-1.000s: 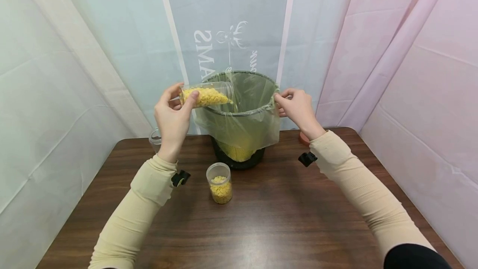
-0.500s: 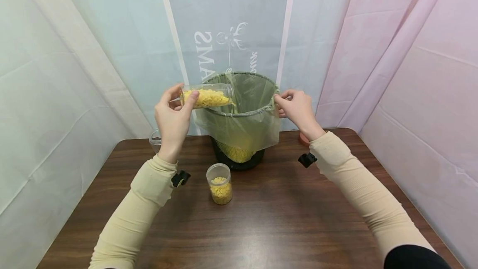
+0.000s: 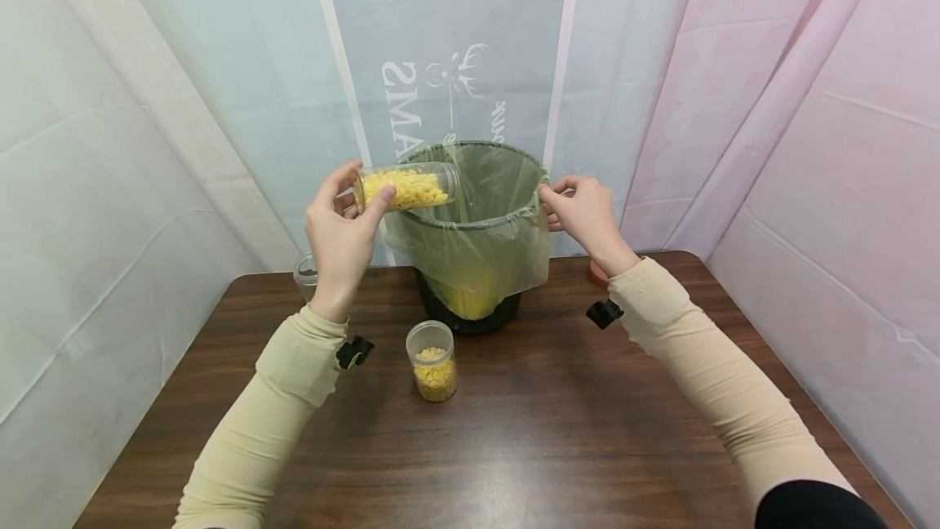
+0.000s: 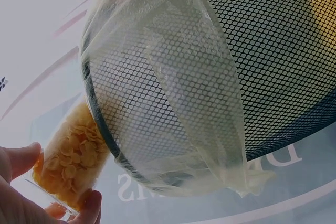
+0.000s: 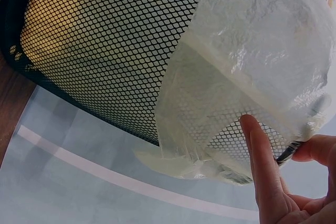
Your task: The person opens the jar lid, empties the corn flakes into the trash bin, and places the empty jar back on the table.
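My left hand (image 3: 341, 227) grips a clear jar of yellow flakes (image 3: 407, 188), which look like cornflakes. The jar lies nearly level, its open mouth over the left side of a black mesh wastebasket (image 3: 470, 323). A thin, pale green bin liner (image 3: 492, 260) is folded over the basket's rim. At the right side of that rim, my right hand (image 3: 583, 206) pinches the liner and rim between thumb and fingers; one finger (image 5: 265, 166) extends along the outside in the right wrist view. Through the mesh, a yellow mass shows low in the basket.
A second clear jar (image 3: 433, 366), partly filled with flakes, stands upright in front of the basket. Another clear container (image 3: 304, 274) is partly hidden behind my left wrist. A reddish lid (image 3: 597, 272) lies near the back edge of the brown table (image 3: 514, 431). Fabric curtains surround it.
The flakes in the tilted jar have shifted, and the trickle at its mouth is no longer visible. My left thumb and the jar have turned slightly. My right hand has stayed in place.
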Demonstrator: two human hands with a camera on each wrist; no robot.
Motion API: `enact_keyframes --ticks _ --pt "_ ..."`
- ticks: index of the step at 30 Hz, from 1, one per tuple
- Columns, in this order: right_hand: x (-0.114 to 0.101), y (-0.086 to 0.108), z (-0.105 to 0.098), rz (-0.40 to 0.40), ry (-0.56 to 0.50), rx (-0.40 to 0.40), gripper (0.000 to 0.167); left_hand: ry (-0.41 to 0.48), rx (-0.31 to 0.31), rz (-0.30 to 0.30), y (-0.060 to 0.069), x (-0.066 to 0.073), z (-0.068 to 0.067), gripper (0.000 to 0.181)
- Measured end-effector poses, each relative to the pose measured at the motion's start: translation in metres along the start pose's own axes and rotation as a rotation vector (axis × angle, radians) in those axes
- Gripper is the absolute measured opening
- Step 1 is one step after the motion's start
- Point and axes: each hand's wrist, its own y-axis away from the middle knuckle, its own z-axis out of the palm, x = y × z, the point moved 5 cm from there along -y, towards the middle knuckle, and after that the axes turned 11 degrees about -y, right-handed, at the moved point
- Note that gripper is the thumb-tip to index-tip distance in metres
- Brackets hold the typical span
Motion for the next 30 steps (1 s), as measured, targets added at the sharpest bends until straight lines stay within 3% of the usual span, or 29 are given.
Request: enact_keyframes --ticks 5,12,15,30 --pt "0.0 0.0 0.0 -0.002 0.003 0.007 0.029 0.002 -0.012 0.003 0.002 0.007 -0.001 0.049" --pt "0.0 0.0 0.0 0.001 -0.002 0.005 0.029 0.032 -0.012 0.016 -0.006 -0.016 0.004 0.051" --pt "-0.001 0.0 0.0 0.0 0.001 0.006 0.029 0.036 -0.005 0.031 -0.007 -0.019 0.005 0.051" --pt "-0.002 0.001 -0.001 -0.004 0.021 0.014 0.029 0.041 0.006 0.056 -0.007 -0.013 0.003 0.053"
